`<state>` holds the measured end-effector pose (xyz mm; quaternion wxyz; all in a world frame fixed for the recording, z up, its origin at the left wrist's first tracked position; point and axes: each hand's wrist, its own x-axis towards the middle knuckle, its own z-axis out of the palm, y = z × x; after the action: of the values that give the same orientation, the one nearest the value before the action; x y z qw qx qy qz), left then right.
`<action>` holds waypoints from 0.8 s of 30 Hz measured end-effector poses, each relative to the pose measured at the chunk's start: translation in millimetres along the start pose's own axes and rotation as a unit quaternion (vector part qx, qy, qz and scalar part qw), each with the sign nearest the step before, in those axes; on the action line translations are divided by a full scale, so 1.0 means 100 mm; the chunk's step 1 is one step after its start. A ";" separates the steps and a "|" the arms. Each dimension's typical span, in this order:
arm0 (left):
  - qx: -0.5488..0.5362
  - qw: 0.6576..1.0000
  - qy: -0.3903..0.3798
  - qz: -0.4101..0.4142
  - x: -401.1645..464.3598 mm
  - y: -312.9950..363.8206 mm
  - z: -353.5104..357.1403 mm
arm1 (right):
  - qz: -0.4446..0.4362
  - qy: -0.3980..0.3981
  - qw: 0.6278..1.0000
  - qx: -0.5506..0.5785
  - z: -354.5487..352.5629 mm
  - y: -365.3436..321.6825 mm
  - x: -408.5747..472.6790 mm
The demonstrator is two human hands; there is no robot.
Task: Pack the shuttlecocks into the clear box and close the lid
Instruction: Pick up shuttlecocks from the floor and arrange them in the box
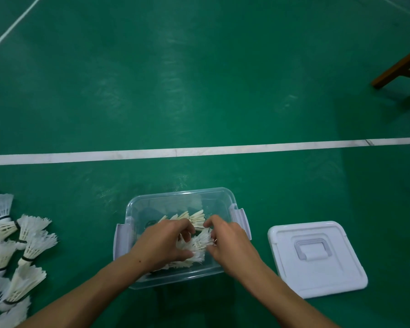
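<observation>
Both of my hands are down inside the clear box (137, 204), working at the same bundle of shuttlecocks (197, 247). My left hand (162, 245) curls around the left side of the bundle, thumb underneath and fingers over the top; my right hand (227, 242) pinches its right side with fingertips and thumb. What I hold is a cluster of white feathers, frayed and fanned, with thin pale quill shafts showing between my hands. Behind it, further into the box, more shuttlecocks lie in a row with cream-coloured feather skirts (195, 218), their tips pointing away from me.

My box stands on the green floor (199, 91), see-through with rounded corners and a pale latch flap on each short side. Its lid (317, 259) is off, lying flat on the floor just to the right, white with a recessed handle in the middle.

Off to my left a loose pile of shuttlecocks (17, 252) waits on the floor, well apart from the box: mostly feather ones with dark bands near the cork, some ragged, and one with a white mesh-like skirt (0, 205). A white court line (199, 150) runs across beyond the box, and brown wooden legs (402, 67) show at far right.
</observation>
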<state>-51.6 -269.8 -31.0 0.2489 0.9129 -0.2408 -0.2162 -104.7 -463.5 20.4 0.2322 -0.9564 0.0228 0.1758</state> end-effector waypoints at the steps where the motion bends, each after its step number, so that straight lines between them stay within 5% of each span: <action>1: -0.010 1.000 -0.002 -0.002 -0.01 -0.02 0.00 | 0.010 -0.015 1.000 0.018 0.00 0.00 0.03; 6: -0.020 1.000 -0.010 -0.021 0.01 -0.02 0.07 | 0.069 -0.131 0.986 0.078 0.06 0.00 0.17; 11: 0.043 0.998 -0.021 -0.031 0.08 0.13 0.22 | 0.058 -0.167 0.984 0.010 -0.03 0.00 0.22; 19: 0.082 0.996 -0.030 -0.031 0.25 0.16 0.30 | 0.036 0.044 0.995 0.078 -0.70 0.28 0.16; 24: 0.024 0.999 -0.005 -0.034 0.20 0.12 0.20 | 0.026 0.031 0.991 0.127 -0.76 0.50 0.19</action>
<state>-50.1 -297.1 -45.8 0.2180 0.9254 -0.2156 -0.2228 -68.5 -541.6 54.9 0.3466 -0.9232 0.0768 0.1474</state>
